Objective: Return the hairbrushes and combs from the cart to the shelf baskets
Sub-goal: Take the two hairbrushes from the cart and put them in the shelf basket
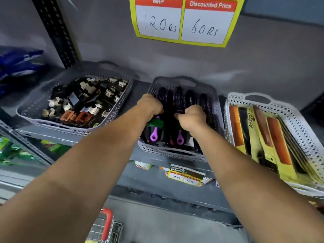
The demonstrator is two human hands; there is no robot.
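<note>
A grey perforated basket (182, 81) in the middle of the shelf holds several black round hairbrushes with purple bristles and purple handle ends. My left hand (149, 105) is closed on one hairbrush (155, 132) at the basket's left side. My right hand (191, 117) is closed on a neighbouring hairbrush (179, 137). Both brushes lie in the basket with their handles toward me. To the right, a white basket (233, 100) holds orange and black combs in yellow packs (270, 137). The wire cart (105, 227) with a red handle shows at the bottom.
A grey basket (31, 109) of hair clips stands at the left. A yellow price sign (185, 20) hangs on the back wall. A black upright post (56, 32) rises at left. Small price tags (185, 176) hang from the shelf edge, with green packs on the lower left shelf.
</note>
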